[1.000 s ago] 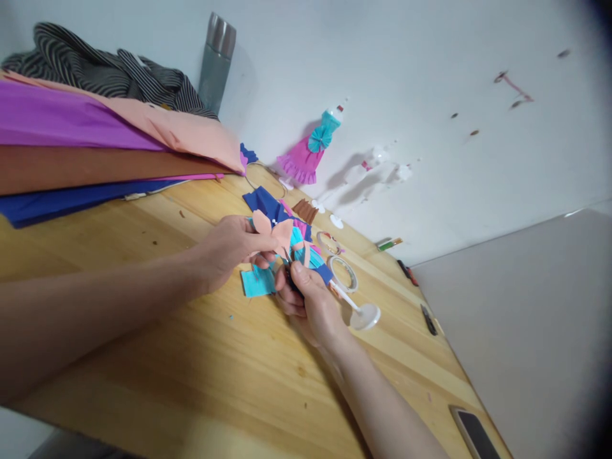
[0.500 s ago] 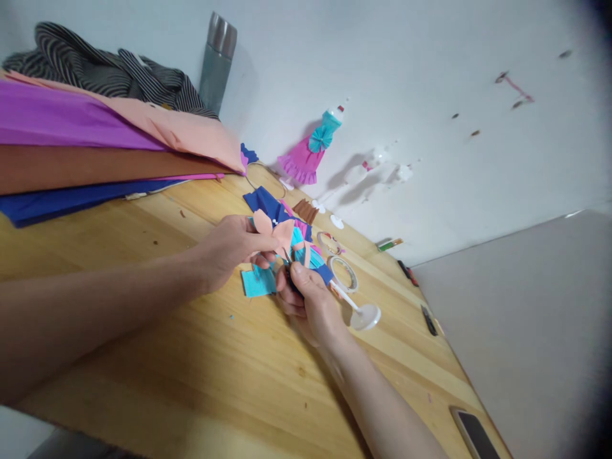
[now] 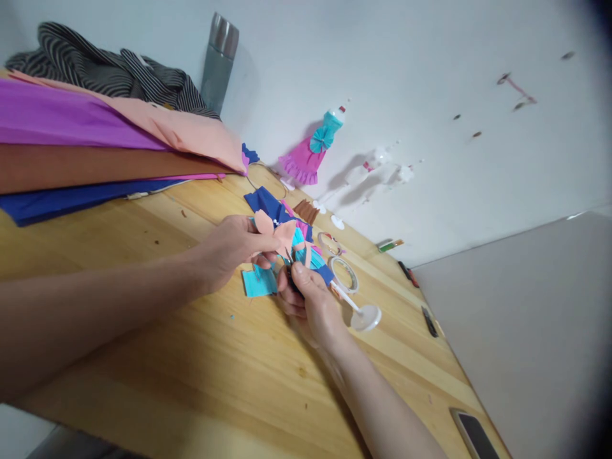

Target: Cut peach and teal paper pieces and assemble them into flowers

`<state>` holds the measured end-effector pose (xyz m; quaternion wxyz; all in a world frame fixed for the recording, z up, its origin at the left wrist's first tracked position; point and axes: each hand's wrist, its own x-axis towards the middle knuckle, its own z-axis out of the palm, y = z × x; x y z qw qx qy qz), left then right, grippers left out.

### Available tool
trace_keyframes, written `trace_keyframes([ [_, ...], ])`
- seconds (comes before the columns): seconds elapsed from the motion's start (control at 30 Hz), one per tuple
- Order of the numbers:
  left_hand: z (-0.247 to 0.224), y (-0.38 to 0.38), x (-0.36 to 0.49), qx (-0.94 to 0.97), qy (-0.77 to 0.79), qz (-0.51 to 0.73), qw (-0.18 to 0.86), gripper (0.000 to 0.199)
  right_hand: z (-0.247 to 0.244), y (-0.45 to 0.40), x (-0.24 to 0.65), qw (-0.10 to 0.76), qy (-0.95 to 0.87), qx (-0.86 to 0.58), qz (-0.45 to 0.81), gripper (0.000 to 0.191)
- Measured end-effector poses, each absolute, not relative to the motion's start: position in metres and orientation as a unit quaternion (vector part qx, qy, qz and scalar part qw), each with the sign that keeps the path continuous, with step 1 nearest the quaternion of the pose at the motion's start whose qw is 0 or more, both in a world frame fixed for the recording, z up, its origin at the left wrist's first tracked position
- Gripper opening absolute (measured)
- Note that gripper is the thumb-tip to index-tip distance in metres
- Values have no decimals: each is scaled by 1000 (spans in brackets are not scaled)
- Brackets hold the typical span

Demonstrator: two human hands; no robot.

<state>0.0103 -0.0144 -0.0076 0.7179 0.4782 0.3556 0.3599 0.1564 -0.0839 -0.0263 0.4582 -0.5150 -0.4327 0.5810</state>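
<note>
My left hand (image 3: 239,242) pinches a peach paper cutout (image 3: 284,234) with rounded, petal-like lobes. Dark-handled scissors (image 3: 292,280) are in my right hand (image 3: 308,290), their blades against the lower edge of the peach paper; the fingers hide most of the handles. A narrow peach strip (image 3: 307,252) curls beside the blades. Behind the hands lies a small stand figure dressed in blue and turquoise paper (image 3: 313,258), its white round base (image 3: 366,317) pointing toward the right. A turquoise paper piece (image 3: 258,282) lies on the table below my left hand.
Tape rolls (image 3: 343,274) lie right of the hands. Against the wall stand a doll form in a pink paper dress (image 3: 303,162) and bare white forms (image 3: 377,157). Folded coloured paper (image 3: 119,131), striped cloth (image 3: 109,73) and a flask (image 3: 220,64) are at left; a phone (image 3: 475,433) lies near right.
The view has shifted very slightly. Both hands, the peach paper and the scissors keep nearly the same positions.
</note>
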Motion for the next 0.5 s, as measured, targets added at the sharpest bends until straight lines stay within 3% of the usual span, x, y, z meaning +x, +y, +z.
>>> trace_keyframes([
  [0.5,-7,-15,11,460,347,362,733,12,-28,-84,156,464,-433,-514,577,46],
])
